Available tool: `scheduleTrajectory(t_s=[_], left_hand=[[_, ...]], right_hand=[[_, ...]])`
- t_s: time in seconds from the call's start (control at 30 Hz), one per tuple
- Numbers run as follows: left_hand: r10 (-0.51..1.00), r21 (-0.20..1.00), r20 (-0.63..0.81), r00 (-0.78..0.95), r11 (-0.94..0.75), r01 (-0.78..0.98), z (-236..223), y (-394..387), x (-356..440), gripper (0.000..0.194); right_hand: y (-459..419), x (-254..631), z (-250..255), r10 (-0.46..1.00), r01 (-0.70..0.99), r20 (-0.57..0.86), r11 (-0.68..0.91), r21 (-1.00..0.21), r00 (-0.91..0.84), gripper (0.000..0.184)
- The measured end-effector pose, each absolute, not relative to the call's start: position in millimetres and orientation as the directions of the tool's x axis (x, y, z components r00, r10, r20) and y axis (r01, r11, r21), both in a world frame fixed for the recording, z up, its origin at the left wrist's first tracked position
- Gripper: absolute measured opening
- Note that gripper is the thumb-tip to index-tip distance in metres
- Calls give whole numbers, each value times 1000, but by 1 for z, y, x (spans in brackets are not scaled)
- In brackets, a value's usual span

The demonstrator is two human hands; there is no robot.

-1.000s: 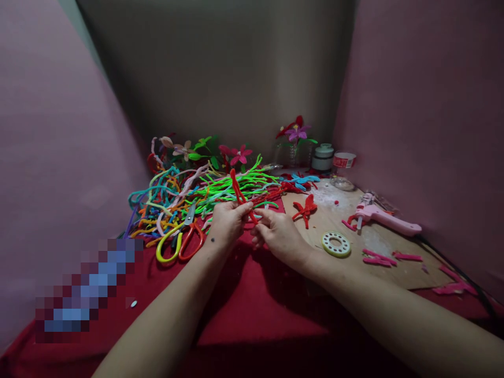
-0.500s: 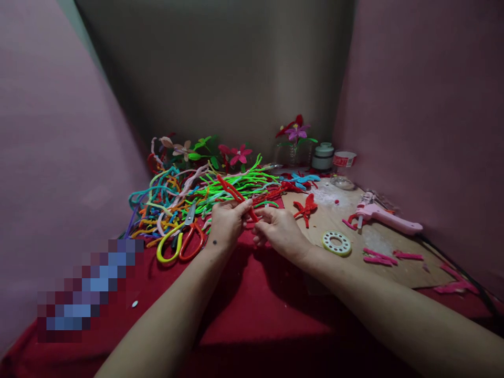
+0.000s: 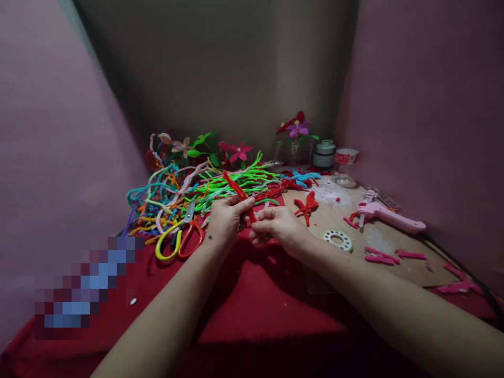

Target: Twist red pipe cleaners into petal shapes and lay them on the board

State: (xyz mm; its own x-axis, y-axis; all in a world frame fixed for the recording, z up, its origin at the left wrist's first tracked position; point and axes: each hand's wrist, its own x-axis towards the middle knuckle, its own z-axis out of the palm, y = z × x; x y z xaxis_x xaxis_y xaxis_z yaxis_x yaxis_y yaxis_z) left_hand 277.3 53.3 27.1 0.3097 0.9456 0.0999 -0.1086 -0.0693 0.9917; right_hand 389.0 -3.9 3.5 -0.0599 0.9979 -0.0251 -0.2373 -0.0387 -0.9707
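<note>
A red pipe cleaner point(image 3: 235, 187), apparently folded double, slants up and left out of my left hand point(image 3: 226, 219), which pinches it between thumb and fingers. My right hand point(image 3: 281, 229) is closed at its lower end, fingertips pressed together; my fingers partly hide that end. Both hands are held close together above the red cloth point(image 3: 252, 304). Left of them lie scissors point(image 3: 181, 236) with one yellow and one red handle. Behind is a heap of green pipe cleaners point(image 3: 232, 181), with a red pipe-cleaner shape point(image 3: 306, 207) to the right on a board.
The brown board point(image 3: 323, 273) carries a pink glue gun point(image 3: 388, 216), a round white disc with holes point(image 3: 337, 240) and pink pieces point(image 3: 381, 255). Pipe-cleaner flowers point(image 3: 239, 151), a greenish jar point(image 3: 325, 153) and a clear cup point(image 3: 346, 157) stand at the back.
The red pipe cleaner's two lengths lie closer together, and its upper end has shifted slightly right. My hands have shifted slightly left, still pinched around it.
</note>
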Motion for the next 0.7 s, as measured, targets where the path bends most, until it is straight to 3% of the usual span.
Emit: scheduleTrajectory(t_s=[0.13,0.27,0.4,0.53,0.7], left_hand=[[911,989,41,411,22,-147,25,53,278,25],[857,980,-8,514,109,-167,26,53,279,25],[881,971,-24,472,132,-198,29,56,276,28],[814,992,-77,576,120,-38,27,54,275,26],[790,988,-150,594,141,62,21,48,278,19]], right_hand=[[-5,392,4,998,-288,31,12,-958,-62,6],[-4,391,5,999,-275,-10,-18,-961,-30,10],[-1,392,5,988,-387,32,89,-918,152,15],[2,397,6,956,-456,31,167,-874,291,15],[2,399,4,959,-502,34,177,-847,281,16]])
